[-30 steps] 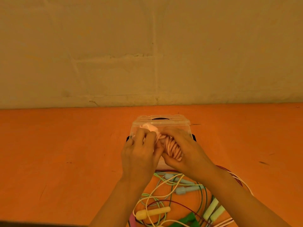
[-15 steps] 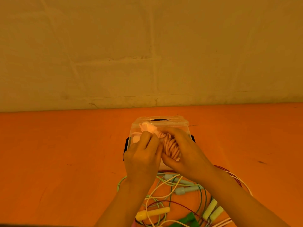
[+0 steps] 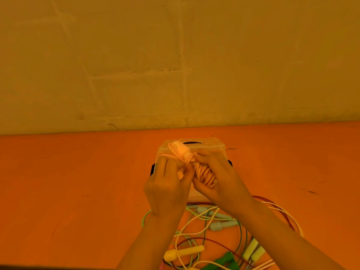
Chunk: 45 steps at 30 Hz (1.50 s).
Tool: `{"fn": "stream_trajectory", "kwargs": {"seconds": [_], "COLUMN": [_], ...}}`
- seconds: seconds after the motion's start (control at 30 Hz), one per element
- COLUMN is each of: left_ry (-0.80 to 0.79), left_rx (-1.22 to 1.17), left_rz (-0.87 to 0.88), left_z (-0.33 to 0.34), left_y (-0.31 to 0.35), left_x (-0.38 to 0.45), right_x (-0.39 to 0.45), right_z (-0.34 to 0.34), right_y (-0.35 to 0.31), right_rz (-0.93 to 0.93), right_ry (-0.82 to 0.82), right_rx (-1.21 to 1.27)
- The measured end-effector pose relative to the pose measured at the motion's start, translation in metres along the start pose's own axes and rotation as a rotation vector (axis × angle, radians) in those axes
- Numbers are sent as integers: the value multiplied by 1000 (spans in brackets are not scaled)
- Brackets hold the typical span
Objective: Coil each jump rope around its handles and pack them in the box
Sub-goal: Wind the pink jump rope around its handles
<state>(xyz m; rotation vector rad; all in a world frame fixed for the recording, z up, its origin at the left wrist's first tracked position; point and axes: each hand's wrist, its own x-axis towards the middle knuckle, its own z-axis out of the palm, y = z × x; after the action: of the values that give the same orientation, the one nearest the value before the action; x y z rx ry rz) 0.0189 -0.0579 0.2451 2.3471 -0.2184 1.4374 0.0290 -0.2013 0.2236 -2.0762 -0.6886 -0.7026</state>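
A pink jump rope [image 3: 202,173] is coiled around its handles, one rounded handle end [image 3: 180,150] sticking up. My right hand [image 3: 220,178] grips the coiled bundle from the right. My left hand [image 3: 167,184] pinches the loose pink cord beside the handle. Both hands hover over a clear plastic box [image 3: 210,147] with black side latches, standing on the orange table. The box's inside is hidden behind my hands.
Near the front of the orange table [image 3: 68,191] lies a tangle of loose ropes: pale blue handles [image 3: 220,225], a yellow handle [image 3: 183,253], light green handles [image 3: 253,252], a green handle [image 3: 224,264], and red, green and cream cords. A plain wall rises behind the table.
The pink bundle has lifted slightly, so its handle end now stands higher against the box's far rim. My left hand has pulled the cord down toward me.
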Motion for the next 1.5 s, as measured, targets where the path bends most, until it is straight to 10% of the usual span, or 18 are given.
{"fn": "stream_trajectory", "kwargs": {"seconds": [0.83, 1.23, 1.5], "left_ry": [-96, -587, -563], "left_rx": [-85, -351, -405], "left_rz": [140, 225, 346], "left_z": [7, 1, -6], "left_y": [-7, -20, -45], "left_x": [-7, -9, 3], "right_x": [-3, -6, -13], "right_z": [8, 6, 8], "right_y": [5, 22, 21], "right_rz": [-26, -76, -91], "right_ry": [-26, 52, -22], "right_rx": [-22, -81, -97]}}
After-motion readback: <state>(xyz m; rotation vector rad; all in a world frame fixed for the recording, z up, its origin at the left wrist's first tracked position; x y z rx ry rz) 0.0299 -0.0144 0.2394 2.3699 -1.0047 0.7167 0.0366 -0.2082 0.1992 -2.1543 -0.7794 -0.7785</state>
